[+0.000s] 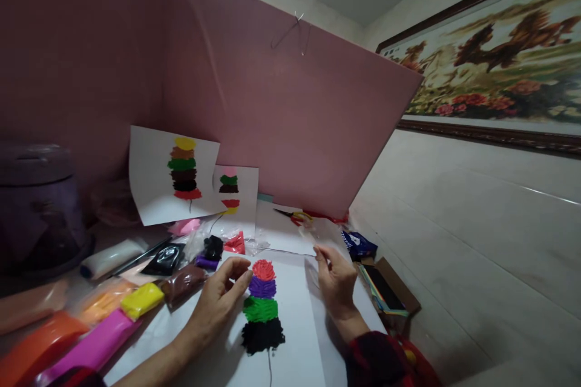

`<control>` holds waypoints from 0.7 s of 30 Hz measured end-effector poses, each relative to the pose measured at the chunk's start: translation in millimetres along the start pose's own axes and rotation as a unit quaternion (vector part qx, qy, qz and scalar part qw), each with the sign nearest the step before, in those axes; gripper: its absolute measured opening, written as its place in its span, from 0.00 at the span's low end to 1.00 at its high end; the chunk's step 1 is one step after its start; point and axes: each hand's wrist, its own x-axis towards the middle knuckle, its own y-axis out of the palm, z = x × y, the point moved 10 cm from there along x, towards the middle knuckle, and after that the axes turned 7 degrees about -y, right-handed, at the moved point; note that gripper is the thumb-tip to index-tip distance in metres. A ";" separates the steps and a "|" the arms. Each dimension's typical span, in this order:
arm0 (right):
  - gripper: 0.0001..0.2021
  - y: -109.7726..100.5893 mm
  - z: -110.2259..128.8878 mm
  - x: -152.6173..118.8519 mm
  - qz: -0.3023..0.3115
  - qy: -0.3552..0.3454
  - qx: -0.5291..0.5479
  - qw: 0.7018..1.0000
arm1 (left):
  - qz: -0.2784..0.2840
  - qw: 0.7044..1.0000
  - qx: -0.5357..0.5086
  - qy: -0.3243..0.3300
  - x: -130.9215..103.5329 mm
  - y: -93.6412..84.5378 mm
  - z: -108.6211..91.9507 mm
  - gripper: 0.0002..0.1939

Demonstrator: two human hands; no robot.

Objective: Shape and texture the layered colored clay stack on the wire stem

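A white sheet of paper [297, 332] lies in front of me. On it is a stack of coloured clay patches: red [263, 269], purple [262, 288], green [261, 309] and black [263, 336], with a thin dark line running down from the black one. My left hand [220, 293] hovers beside the red and purple patches, thumb and forefinger curved and slightly apart, nothing visible between them. Above the sheet's right side, my right hand [336, 281] pinches the end of a thin dark strand [290, 251] that stretches leftward; whether it is thread or wire, I cannot tell.
Several clay packets, including yellow [143, 300], magenta [91, 347] and brown [185, 284], crowd the left. Two similar pictures [149, 181] lean against the pink board [281, 115]. Scissors [297, 216] lie at the back. A box with coloured papers [385, 290] stands right.
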 end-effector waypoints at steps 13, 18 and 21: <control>0.10 25.4 -12.9 -17.1 0.108 -0.028 -0.084 0.990 | 0.018 0.999 0.029 0.019 -1.0 11.9 6.2 0.17; 0.10 29.8 -8.6 -17.5 0.121 -0.008 -0.040 0.992 | 0.004 0.997 0.075 0.022 2.6 12.2 9.9 0.22; 0.11 34.6 -4.3 -14.7 0.141 0.026 0.012 0.990 | 0.010 0.994 0.101 0.033 4.4 15.3 10.7 0.22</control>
